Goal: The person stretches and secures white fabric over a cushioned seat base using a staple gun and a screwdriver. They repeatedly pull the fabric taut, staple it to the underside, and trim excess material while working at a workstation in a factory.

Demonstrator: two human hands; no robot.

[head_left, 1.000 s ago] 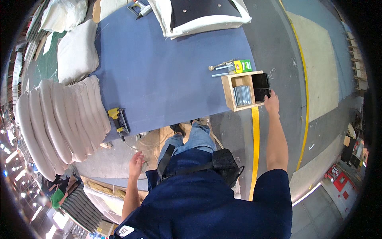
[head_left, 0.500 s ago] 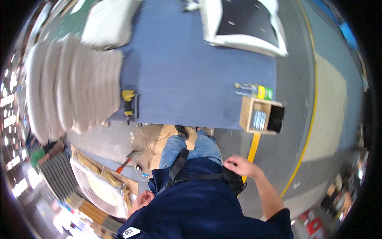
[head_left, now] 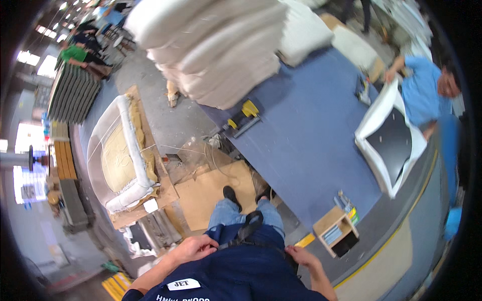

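Observation:
My left hand (head_left: 198, 247) is at the front of my waist, fingers curled together against the end of a black waist strap (head_left: 232, 244). At my right hip my right hand (head_left: 303, 256) has its fingers bent in beside the dark shirt, and what they hold, if anything, is hidden. Ahead stands a blue-topped table (head_left: 311, 140). A yellow and black staple gun (head_left: 245, 118) lies at its near left edge. On the near right corner sits a small wooden box (head_left: 332, 227) with metal staple strips in one compartment, next to some hand tools (head_left: 345, 203).
Tall stacked white cushions (head_left: 216, 50) rise at the table's left. Across it, a co-worker in blue (head_left: 427, 85) holds a white-edged, black-centred padded panel (head_left: 369, 143). Cardboard (head_left: 218, 193) lies under my feet; a curved padded frame (head_left: 138, 155) stands left. Thin hoses cross the floor.
My view has swung left, so the table now lies to the right and the co-worker has come into sight. My left hand has moved in to the waist strap.

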